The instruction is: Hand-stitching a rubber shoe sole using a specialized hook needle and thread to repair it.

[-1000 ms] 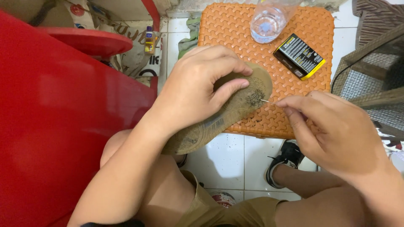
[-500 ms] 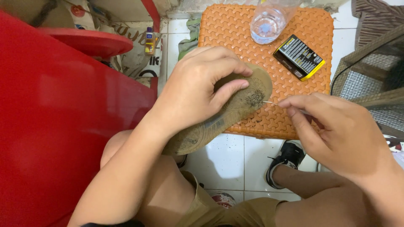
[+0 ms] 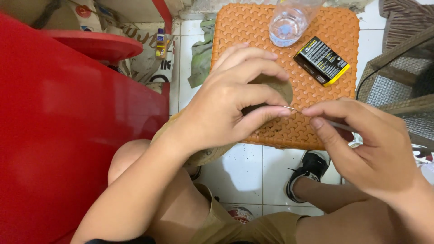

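My left hand [image 3: 230,101] grips a worn brown shoe sole [image 3: 275,85], turned so only its toe end and a strip near my wrist show. My right hand [image 3: 361,144] pinches a thin metal needle [image 3: 294,109] whose tip meets the sole's edge by my left thumb. Both hands hover over the front edge of an orange woven plastic stool [image 3: 325,104]. On the stool lie a black and yellow small box [image 3: 322,60] and a clear plastic cup [image 3: 288,20].
A large red plastic surface [image 3: 68,135] fills the left side. A wire mesh crate [image 3: 398,86] stands at the right. A small bottle [image 3: 160,44] and a green rag [image 3: 200,58] lie on the white tile floor. My black shoe [image 3: 307,176] is below the stool.
My left hand has turned the sole so that most of it is now hidden behind the fingers. My right hand has drawn the needle closer to my left thumb.
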